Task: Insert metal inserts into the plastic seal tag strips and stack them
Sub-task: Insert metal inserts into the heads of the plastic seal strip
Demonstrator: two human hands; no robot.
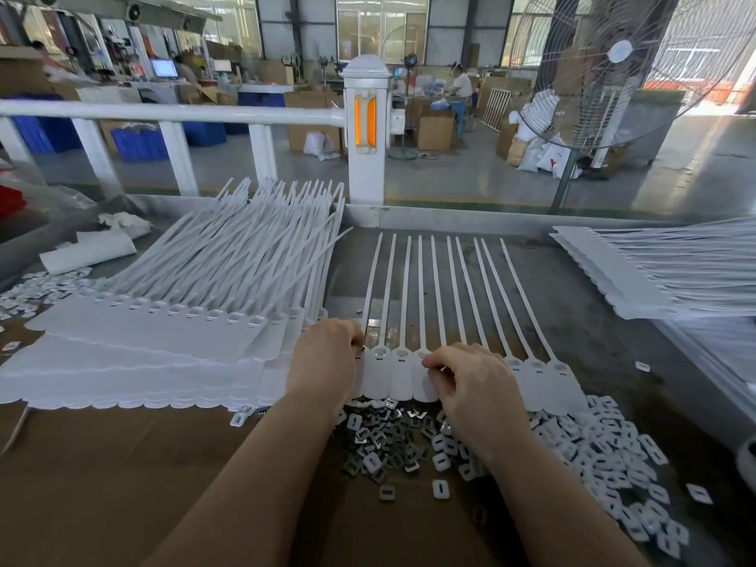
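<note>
A white strip of joined seal tags (403, 378) lies flat on the table in front of me, its thin tails fanning away. My left hand (323, 364) sits on the strip's left end, fingertips pinching a small metal insert at a tag's socket. My right hand (470, 382) rests curled over the middle tags, thumb and finger pinching something small that I cannot make out. Loose metal inserts (384, 435) are heaped just below the strip. A tall stack of tag strips (135, 349) lies to the left.
White plastic caps (613, 456) spread at the right. Another stack of strips (662, 276) lies at the far right. More inserts (37, 288) and crumpled paper (90, 251) sit far left. A white railing (368, 128) and a standing fan (605, 75) are behind the table.
</note>
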